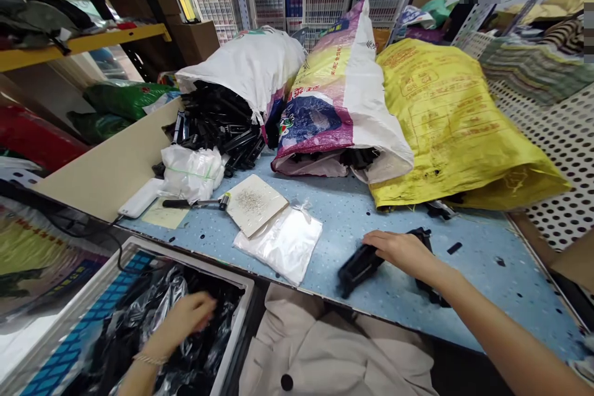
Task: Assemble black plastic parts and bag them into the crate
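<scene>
Right hand (399,252) rested on black plastic part (362,267) on blue table (487,288); grip unclear. Part looked stiff, light; best held at thick middle. Left hand (188,315) hung loosely open above black plastic bag (160,300) in white tray (239,297).

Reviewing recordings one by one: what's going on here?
A person's right hand rests on black plastic parts on a speckled blue table, while the left hand is over a white-rimmed bin of black plastic wrap. Behind, woven sacks hold more black parts.
</scene>
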{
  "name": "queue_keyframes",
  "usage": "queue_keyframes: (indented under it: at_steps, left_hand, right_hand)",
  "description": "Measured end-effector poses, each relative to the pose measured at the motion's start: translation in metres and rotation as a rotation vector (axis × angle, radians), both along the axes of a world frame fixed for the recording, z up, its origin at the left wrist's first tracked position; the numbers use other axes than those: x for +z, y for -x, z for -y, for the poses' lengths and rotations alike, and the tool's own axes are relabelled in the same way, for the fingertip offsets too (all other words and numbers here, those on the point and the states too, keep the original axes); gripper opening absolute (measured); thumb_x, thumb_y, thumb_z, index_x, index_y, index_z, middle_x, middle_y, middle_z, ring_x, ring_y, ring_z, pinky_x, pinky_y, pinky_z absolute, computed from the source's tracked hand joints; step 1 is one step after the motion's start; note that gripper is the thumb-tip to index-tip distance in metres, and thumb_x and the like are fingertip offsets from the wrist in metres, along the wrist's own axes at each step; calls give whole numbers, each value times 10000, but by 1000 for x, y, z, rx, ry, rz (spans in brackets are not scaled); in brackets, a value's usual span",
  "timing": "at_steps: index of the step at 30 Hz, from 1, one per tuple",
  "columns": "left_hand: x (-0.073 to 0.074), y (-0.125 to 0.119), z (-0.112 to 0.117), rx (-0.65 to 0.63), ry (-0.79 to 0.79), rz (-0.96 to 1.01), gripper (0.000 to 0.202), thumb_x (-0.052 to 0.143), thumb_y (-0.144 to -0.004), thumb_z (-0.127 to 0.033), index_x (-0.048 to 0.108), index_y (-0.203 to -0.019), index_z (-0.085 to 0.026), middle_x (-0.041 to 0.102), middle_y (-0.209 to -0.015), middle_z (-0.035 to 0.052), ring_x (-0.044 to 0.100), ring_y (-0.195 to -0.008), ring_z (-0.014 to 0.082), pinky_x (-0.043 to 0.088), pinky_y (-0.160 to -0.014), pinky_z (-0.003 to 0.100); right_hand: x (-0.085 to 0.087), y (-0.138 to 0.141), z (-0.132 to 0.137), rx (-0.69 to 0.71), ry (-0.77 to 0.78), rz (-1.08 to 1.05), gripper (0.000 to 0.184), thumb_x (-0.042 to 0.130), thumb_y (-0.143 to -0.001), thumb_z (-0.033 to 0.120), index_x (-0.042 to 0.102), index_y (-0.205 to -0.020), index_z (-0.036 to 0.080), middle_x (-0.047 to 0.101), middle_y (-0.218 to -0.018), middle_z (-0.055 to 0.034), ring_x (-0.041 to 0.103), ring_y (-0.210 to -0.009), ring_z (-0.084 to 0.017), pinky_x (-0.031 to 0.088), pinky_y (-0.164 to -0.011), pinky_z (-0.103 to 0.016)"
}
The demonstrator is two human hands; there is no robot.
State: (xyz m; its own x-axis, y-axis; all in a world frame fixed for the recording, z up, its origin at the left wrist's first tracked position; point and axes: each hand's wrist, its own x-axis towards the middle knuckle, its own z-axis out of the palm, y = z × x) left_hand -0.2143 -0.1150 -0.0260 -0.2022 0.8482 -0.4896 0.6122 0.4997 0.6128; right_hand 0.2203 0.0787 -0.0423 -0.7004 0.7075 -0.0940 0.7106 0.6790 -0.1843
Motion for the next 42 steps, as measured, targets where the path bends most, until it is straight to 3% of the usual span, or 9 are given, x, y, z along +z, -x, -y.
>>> queue_keyframes:
  at_steps: [3,6,8,15,21,27,35,39,42]
  left_hand:
    - [-15,-75,-59,-258,-347,-64,275,456,-882,-294,642,-726,-163,650,-760,52,602,-754,190,484,-735,309]
    - [-26,-139,-104,-256,-508,-190,98,568,-794,-197,650,-808,-147,641,-973,133,575,-976,264,459,-840,370]
    - [-33,-153,-123,-224,-486,-177,76,567,-757,-118,623,-711,-141,638,-929,130,588,-927,256,463,-786,355]
    - [-47,-110,-145,-163,-424,59,209,598,-769,-305,582,-621,-159,580,-569,-14,552,-547,133,422,-546,235]
    - [-50,-108,-144,-130,-485,132,77,563,-751,-175,616,-698,-157,621,-631,-3,580,-585,132,461,-565,228]
    - [-38,-97,-131,-233,-649,-65,292,447,-750,7,667,-828,-168,660,-994,102,593,-988,219,467,-928,396]
    - [-33,-88,-127,-385,-714,-58,645,353,-724,48,469,-1326,-155,521,-1314,134,479,-1250,210,411,-1068,418]
    - [-19,-89,-110,-375,-745,-87,600,316,-822,-1,360,-1405,-132,407,-1418,167,371,-1341,224,343,-1118,447]
    - [-5,-105,-92,-475,-723,-27,584,301,-868,-39,298,-1443,-147,357,-1461,160,344,-1360,217,349,-1119,424]
  right_hand:
    - [1,15,2,-115,59,-136,300,484,-863,274,636,-1122,273,680,-1140,-50,664,-961,-229,525,-754,-318]
    - [-2,28,6,-258,202,-333,310,501,-867,378,641,-1108,242,689,-1111,-70,651,-962,-251,504,-821,-363]
    - [-6,33,12,-364,330,-493,329,532,-848,417,648,-1090,228,704,-1050,-64,644,-938,-255,498,-821,-368]
    - [-17,69,35,-684,982,-1236,356,722,-711,468,691,-904,170,727,-875,-67,657,-731,-201,511,-764,-362]
    - [-22,147,32,-698,1333,-1767,332,767,-661,493,657,-713,184,707,-800,-35,601,-593,-130,522,-833,-438]
    - [-23,146,49,-823,1193,-1717,325,829,-605,393,675,-778,164,674,-693,-12,598,-617,-122,531,-692,-277]
    - [-43,96,97,-462,2197,-1280,465,665,-802,474,632,-1034,72,522,-560,39,416,-456,-42,486,-517,-139]
    - [-51,117,91,-454,2113,-1373,437,635,-812,508,625,-1013,120,462,-572,72,375,-458,-25,466,-524,-103]
    - [-50,133,82,-538,1672,-1325,399,618,-792,541,641,-869,151,475,-568,59,351,-438,-35,431,-467,-144]
